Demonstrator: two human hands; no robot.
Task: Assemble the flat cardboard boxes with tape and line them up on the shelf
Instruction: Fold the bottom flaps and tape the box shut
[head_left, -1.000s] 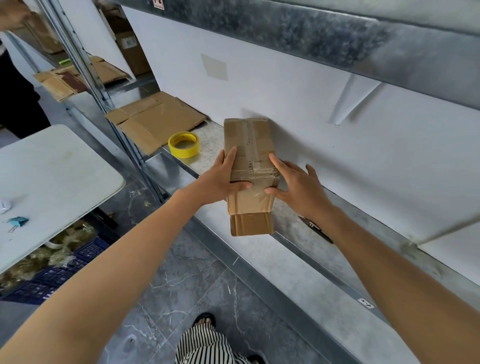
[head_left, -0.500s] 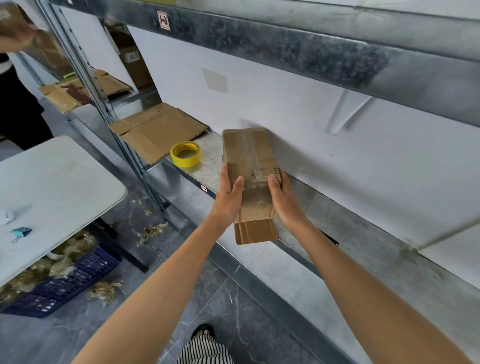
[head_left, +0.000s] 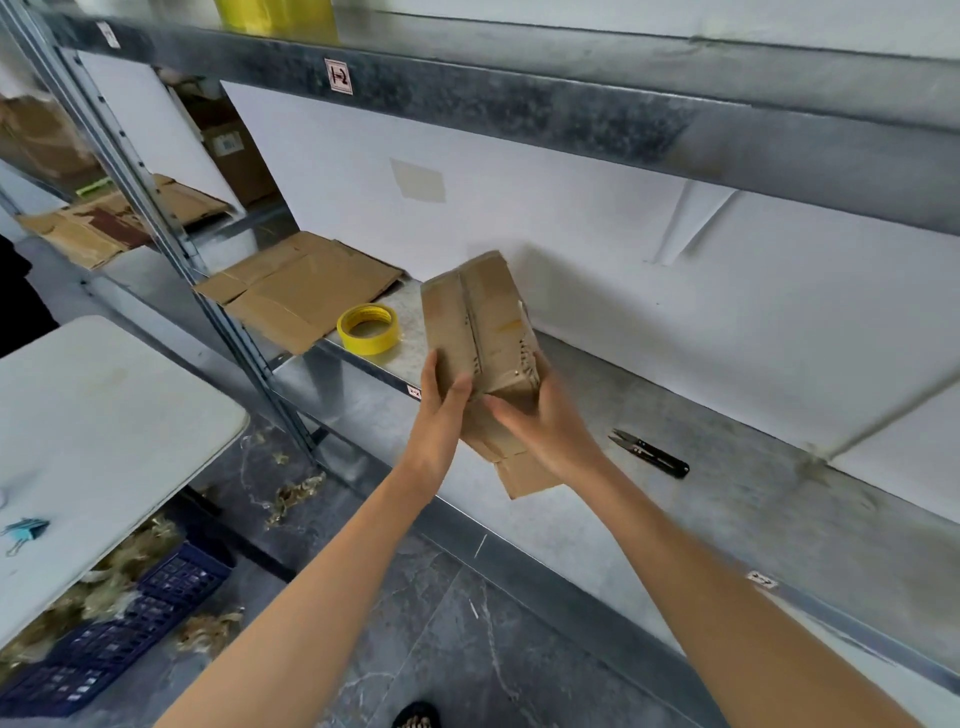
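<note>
I have the small brown taped cardboard box (head_left: 480, 322) gripped in both hands, left hand (head_left: 441, 410) on its near-left side, right hand (head_left: 540, 426) clasping the lower right, held tilted above the grey metal shelf (head_left: 727, 467). I cannot see inside it. A loose flap hangs underneath. The yellow tape roll (head_left: 369, 329) sits on the shelf beside flat brown cardboard sheets (head_left: 296, 291).

Brown cardboard box (head_left: 480, 322), yellow tape roll (head_left: 369, 329), black snips (head_left: 649, 453), grey metal shelf (head_left: 727, 467), dark blue crate (head_left: 130, 623)
</note>
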